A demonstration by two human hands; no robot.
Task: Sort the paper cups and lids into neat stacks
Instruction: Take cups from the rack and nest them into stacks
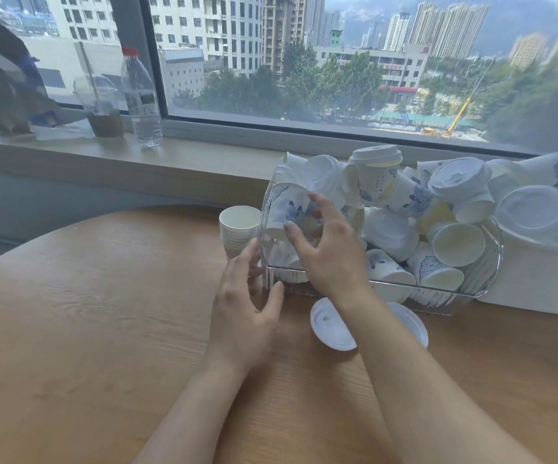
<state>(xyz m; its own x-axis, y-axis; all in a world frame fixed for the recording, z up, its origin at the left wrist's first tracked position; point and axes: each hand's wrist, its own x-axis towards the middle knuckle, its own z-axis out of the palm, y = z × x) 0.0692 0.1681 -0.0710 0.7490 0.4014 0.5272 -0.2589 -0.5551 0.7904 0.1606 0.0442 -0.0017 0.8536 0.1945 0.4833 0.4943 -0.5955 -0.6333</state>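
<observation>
A pale window ledge (110, 162) runs across the upper left of the frame. On it stand a clear water bottle (141, 98) with a red cap and, just left of it, a clear plastic cup (101, 107) with a domed lid, a straw and a brown sleeve. Further left lies a crumpled brown paper bag (1, 78). The window (337, 61) behind shows tower blocks, trees and a yellow crane (456, 118).

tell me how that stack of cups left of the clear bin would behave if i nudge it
The cup stack is probably very light: thin paper, empty top cup. It stands taller than its base is wide, so a high nudge may tip it; a low one would likely slide it on the smooth table. Squeezing could dent the rims.
</observation>
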